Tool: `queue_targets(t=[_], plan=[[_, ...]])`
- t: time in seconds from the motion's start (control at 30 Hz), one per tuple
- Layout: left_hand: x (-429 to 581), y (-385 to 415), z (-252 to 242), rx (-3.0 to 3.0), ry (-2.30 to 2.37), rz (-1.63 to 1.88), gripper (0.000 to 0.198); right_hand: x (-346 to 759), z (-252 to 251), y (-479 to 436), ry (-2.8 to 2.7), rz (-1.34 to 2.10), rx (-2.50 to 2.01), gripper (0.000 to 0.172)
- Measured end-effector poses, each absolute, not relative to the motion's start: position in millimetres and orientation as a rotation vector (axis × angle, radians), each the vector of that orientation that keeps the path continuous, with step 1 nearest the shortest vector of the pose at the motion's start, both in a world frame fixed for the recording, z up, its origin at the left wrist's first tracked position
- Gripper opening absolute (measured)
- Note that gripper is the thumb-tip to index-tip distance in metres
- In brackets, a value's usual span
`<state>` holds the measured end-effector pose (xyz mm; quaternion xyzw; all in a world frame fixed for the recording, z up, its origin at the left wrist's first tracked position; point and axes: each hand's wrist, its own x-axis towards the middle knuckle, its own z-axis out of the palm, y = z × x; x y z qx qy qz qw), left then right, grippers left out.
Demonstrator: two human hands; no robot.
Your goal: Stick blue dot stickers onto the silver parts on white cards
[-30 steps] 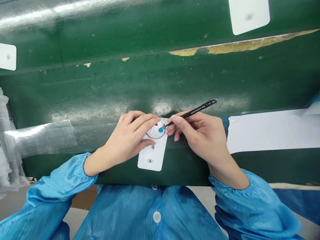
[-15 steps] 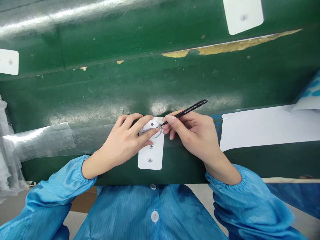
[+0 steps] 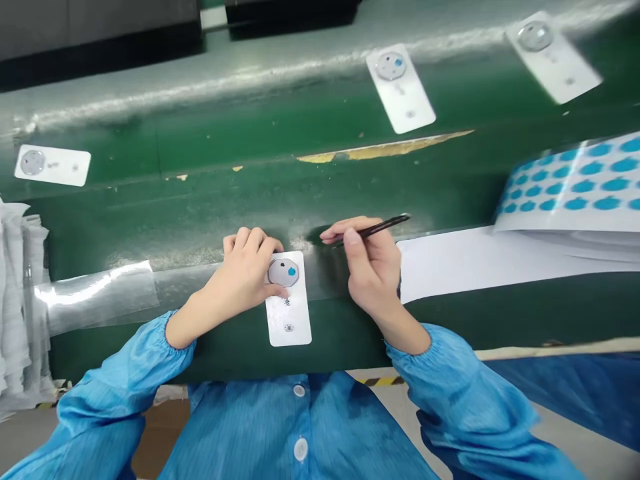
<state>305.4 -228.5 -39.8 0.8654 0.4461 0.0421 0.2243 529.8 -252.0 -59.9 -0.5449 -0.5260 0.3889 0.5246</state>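
Note:
My left hand (image 3: 245, 270) is curled over the left edge of a white card (image 3: 293, 310), its thumb on the card's face. The card lies flat on the green table. Near its top sits a grey, roughly eight-sided piece (image 3: 284, 272) with a blue dot sticker (image 3: 292, 271) and a small black mark; two dark printed marks show below. To the right, apart from the card, my right hand (image 3: 370, 263) holds slim black tweezers (image 3: 383, 227) between thumb and fingers. The tips of the tweezers are partly hidden and blurred.
A sheet of blue dot stickers (image 3: 585, 180) curls up at the right over white backing paper (image 3: 450, 260). Similar cards lie at the back right (image 3: 407, 100) and far left (image 3: 70, 167). Clear film (image 3: 105, 293) and stacked white sheets (image 3: 15, 300) lie left. Black boxes stand behind.
My right hand and the tweezers have drawn away from the card. My left fingers have moved off the grey piece to the card's left edge. The view has shifted, bringing the sticker sheet in.

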Motion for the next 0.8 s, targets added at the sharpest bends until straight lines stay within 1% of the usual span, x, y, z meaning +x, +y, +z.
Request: queue_targets(t=[0.1, 0.17, 0.23, 0.3, 0.37, 0.47, 0.67, 0.8], plan=[[299.9, -222.0, -40.8, 2.102, 1.101, 0.335, 0.052, 528.3, -53.3, -251.4, -1.46, 0.915, -1.292, 0.024], [295.5, -220.8, -42.4, 1.77, 1.045, 0.521, 0.046, 524.7, -47.7, -247.7, -1.571, 1.007, -1.274, 0.025], [291.9, -221.1, -44.9, 1.488, 1.02, 0.673, 0.047, 517.7, -42.9, -241.3, -1.562, 1.264, -1.235, 0.027], [289.9, -222.0, -48.1, 1.331, 0.994, 0.783, 0.051, 508.9, -39.8, -234.3, -1.44, 1.543, -1.174, 0.029], [289.6, -223.3, -51.4, 1.252, 0.976, 0.85, 0.054, 500.9, -38.7, -228.9, -1.315, 1.683, -1.144, 0.033], [291.6, -226.5, -54.5, 1.222, 1.006, 0.868, 0.055, 494.7, -40.2, -226.9, -1.246, 1.684, -1.193, 0.036], [297.0, -236.5, -55.8, 1.252, 1.028, 0.84, 0.051, 494.6, -46.4, -232.9, -1.187, 1.665, -1.282, 0.04], [299.0, -241.6, -58.1, 1.299, 1.035, 0.825, 0.05, 494.5, -48.5, -235.8, -1.186, 1.633, -1.289, 0.04]])
